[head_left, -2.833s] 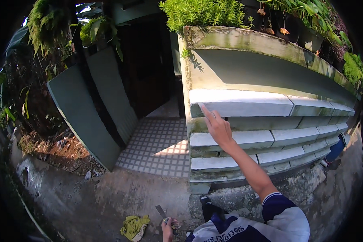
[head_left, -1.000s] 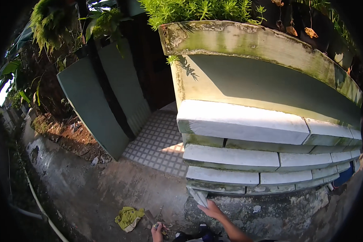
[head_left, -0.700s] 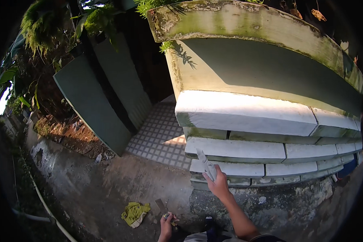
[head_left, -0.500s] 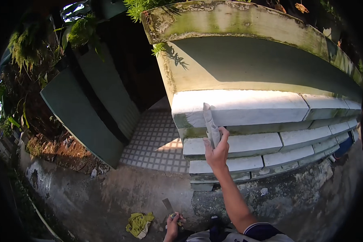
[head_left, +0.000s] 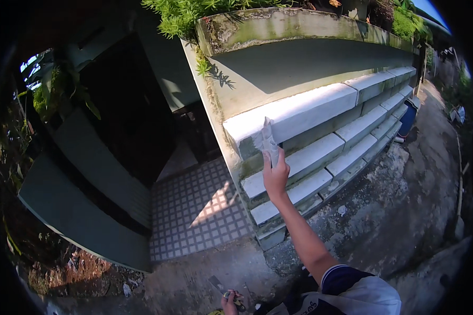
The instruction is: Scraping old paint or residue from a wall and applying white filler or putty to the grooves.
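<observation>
My right hand [head_left: 276, 176] is closed around a crumpled, folded whitish-grey sheet [head_left: 268, 140], its material unclear. The sheet's upper end lies against the front edge of the top white-painted ledge [head_left: 310, 107], close to the ledge's left corner. Bare greenish-grey patches show on the face near that corner. Down at the lower edge, my left hand [head_left: 229, 303] grips a scraper [head_left: 217, 284] with a flat metal blade pointing up and left. Its fingers are partly cut off by the frame.
More white ledges [head_left: 320, 152] step down below the top one. Plants overhang the mossy planter rim [head_left: 299, 23]. Left are a tiled floor [head_left: 194, 210] and a green panel [head_left: 84, 194]. A blue container [head_left: 408, 118] stands at the far right. A yellow-green cloth [head_left: 215, 313] barely shows below.
The view has turned and tilted, bringing the path at the right into sight. The cloth on the ground has mostly left the picture. Both hands keep their holds; the sheet stays near the ledge's corner.
</observation>
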Motion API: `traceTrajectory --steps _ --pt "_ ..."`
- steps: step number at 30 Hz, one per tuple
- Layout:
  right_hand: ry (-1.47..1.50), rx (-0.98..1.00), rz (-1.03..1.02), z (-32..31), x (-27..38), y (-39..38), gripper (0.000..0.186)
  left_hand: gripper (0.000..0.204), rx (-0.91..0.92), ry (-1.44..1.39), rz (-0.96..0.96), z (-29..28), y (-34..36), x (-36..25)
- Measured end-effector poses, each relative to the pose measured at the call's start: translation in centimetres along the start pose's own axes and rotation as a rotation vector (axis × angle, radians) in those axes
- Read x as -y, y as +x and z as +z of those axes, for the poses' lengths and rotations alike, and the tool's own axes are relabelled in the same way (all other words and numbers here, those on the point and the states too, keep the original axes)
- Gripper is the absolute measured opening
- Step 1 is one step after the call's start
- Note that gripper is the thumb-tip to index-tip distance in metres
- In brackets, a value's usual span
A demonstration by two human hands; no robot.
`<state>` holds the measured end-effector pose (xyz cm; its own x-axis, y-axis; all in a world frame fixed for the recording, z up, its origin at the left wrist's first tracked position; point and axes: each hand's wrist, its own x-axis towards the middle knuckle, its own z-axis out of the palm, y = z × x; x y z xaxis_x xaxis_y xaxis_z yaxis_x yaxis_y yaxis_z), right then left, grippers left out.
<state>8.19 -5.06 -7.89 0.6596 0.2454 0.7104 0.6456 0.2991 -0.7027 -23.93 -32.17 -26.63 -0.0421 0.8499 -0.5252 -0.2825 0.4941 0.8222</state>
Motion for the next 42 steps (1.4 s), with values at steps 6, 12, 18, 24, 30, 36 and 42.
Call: traceTrajectory --steps 6,12,18,24,30,36,42 --pt "-0.019 -0.035 -0.028 -0.1 -0.2 0.1 0.037 0.023 0.048 0.113 0.013 -5.9 1.7 0.8" --pt "-0.116 0.04 0.104 -1.5 1.6 0.6 0.029 0.025 0.131 0.136 -0.041 -4.8 1.0 -1.0" --pt "-0.138 0.103 -0.083 -1.6 0.5 0.2 0.033 0.028 0.208 0.162 -0.03 -3.3 1.6 -0.2" --pt "-0.217 0.206 -0.238 -1.9 -0.4 0.1 0.03 0.027 0.197 0.134 0.006 -2.1 1.5 1.4" --pt "-0.173 0.295 -0.297 -2.6 -1.5 -0.5 0.03 0.028 0.134 0.114 0.004 0.5 1.1 2.2" --pt "-0.049 0.234 -0.11 -1.2 -1.1 -0.8 0.042 0.029 0.074 0.052 -0.009 2.5 0.7 3.6" --pt "-0.301 0.001 -0.181 -5.5 -8.8 6.7 0.034 0.026 0.047 0.062 0.029 5.9 -2.5 2.9"
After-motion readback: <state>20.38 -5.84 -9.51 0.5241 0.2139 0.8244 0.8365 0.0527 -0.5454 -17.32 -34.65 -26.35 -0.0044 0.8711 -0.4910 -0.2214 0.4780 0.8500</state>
